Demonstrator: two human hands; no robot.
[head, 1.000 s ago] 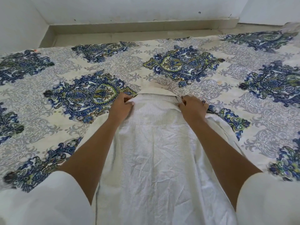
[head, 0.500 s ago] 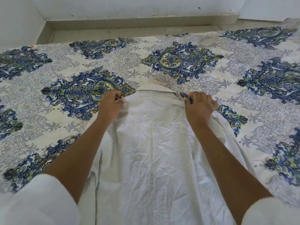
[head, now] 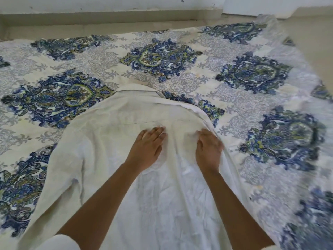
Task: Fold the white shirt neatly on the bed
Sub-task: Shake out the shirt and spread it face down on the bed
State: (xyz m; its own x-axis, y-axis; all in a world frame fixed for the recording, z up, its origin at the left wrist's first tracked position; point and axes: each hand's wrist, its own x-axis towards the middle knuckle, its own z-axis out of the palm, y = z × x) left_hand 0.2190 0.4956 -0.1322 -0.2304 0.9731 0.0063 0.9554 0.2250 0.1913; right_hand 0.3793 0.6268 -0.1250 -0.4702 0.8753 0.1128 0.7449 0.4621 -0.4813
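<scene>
Crumpled white woven shirt spread back-up, centre to lower frame, on blue-patterned bed. Left hand and right hand lie flat, palms down below yoke — gripping nothing. Likely light, limp, crease-prone — pinch at shoulder seams.

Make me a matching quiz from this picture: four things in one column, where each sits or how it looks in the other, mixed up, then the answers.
Things:
1. collar
2. left hand
3. right hand
4. bedsheet

Descriptions:
A. near the right edge of the shirt
B. blue floral print
C. far end of the shirt, away from the person
D. flat on the middle of the shirt's back

Pairs: 1-C; 2-D; 3-A; 4-B
</scene>
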